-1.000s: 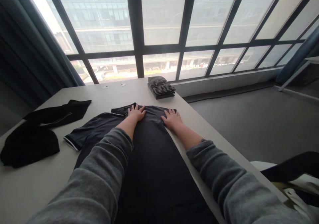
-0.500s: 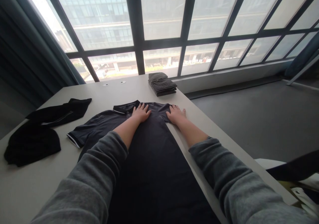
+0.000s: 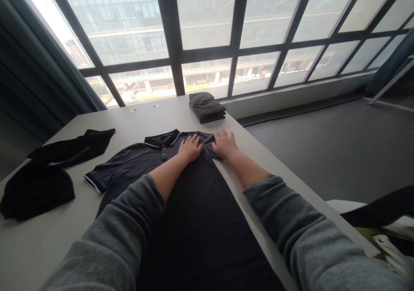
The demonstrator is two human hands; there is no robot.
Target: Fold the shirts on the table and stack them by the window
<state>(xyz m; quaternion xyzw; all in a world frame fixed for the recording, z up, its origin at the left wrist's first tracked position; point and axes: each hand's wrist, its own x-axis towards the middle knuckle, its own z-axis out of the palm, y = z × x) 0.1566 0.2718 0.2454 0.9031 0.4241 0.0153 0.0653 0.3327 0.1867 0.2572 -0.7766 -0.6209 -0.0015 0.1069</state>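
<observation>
A dark navy polo shirt [image 3: 181,204] with white-trimmed collar and sleeve lies flat, front up, on the pale table [image 3: 58,239]. My left hand [image 3: 190,148] lies flat and open on the shirt's right chest, just right of the button placket. My right hand [image 3: 224,144] rests open on the shirt's far right shoulder edge, fingers spread, close beside the left hand. Both forearms in grey sleeves stretch over the shirt's body.
A folded striped garment [image 3: 206,106] sits at the table's far edge by the window. Two crumpled black garments [image 3: 48,170] lie at the left. The table's right edge drops to grey floor. A dark bag strap and white object [image 3: 384,222] sit low right.
Both hands have slid rightward across the shirt's upper part and come closer together; the collar and buttons, earlier covered by the left hand, now show.
</observation>
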